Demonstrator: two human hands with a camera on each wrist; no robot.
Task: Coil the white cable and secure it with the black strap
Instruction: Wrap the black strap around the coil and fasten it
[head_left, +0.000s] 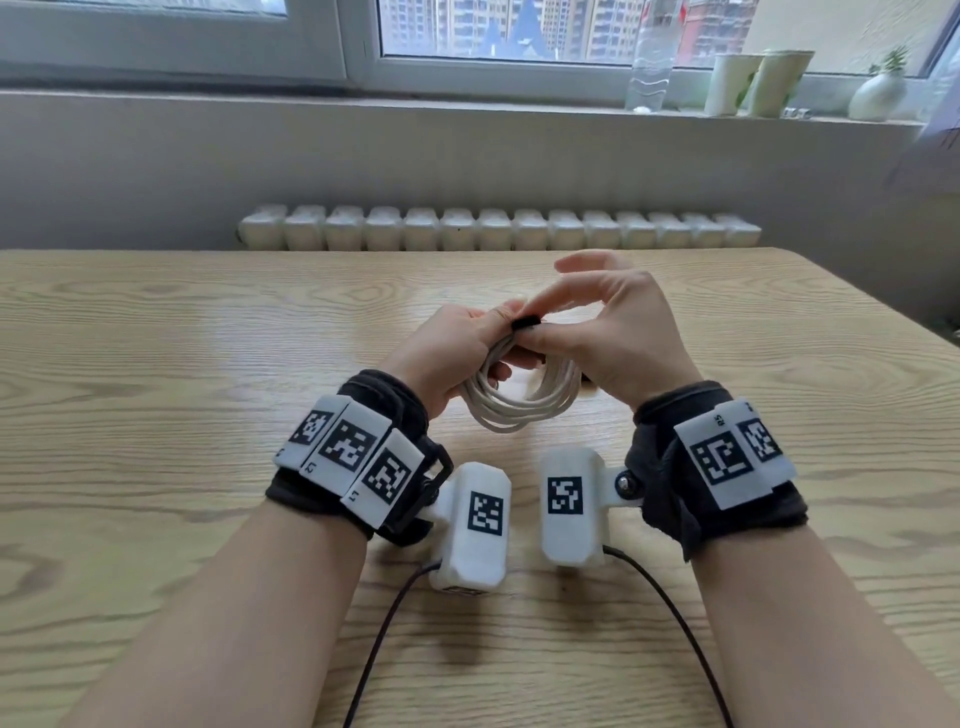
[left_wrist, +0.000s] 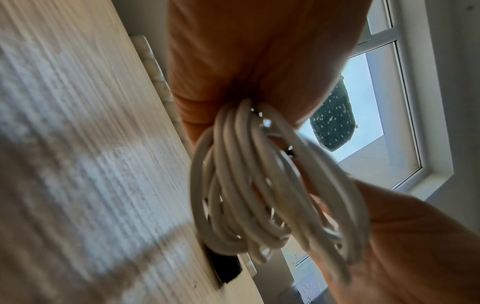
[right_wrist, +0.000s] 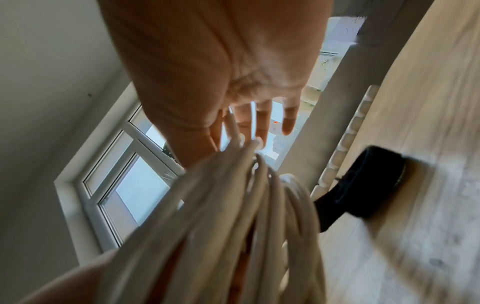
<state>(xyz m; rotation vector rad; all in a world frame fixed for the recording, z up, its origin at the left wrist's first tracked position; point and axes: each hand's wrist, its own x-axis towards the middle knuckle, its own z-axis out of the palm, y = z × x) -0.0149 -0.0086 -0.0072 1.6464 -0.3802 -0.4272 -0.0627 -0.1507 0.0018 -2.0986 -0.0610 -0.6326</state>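
Observation:
The white cable (head_left: 514, 410) is wound into a coil of several loops and hangs above the wooden table (head_left: 208, 364). My left hand (head_left: 496, 340) grips the coil's top, fingers curled round the bundled strands (left_wrist: 259, 195). A short black strap (head_left: 525, 323) lies across the top of the bundle. My right hand (head_left: 543, 327) pinches it between thumb and index finger, with the other fingers (right_wrist: 288, 123) spread loosely. In the right wrist view the loops (right_wrist: 233, 226) fill the foreground. How far the strap goes round the bundle is hidden by my fingers.
A black roll (right_wrist: 371, 185) lies on the table just beyond the coil, partly hidden behind my right hand in the head view. A radiator (head_left: 498, 228) runs behind the table's far edge. A bottle (head_left: 649, 62), cups and a vase stand on the windowsill.

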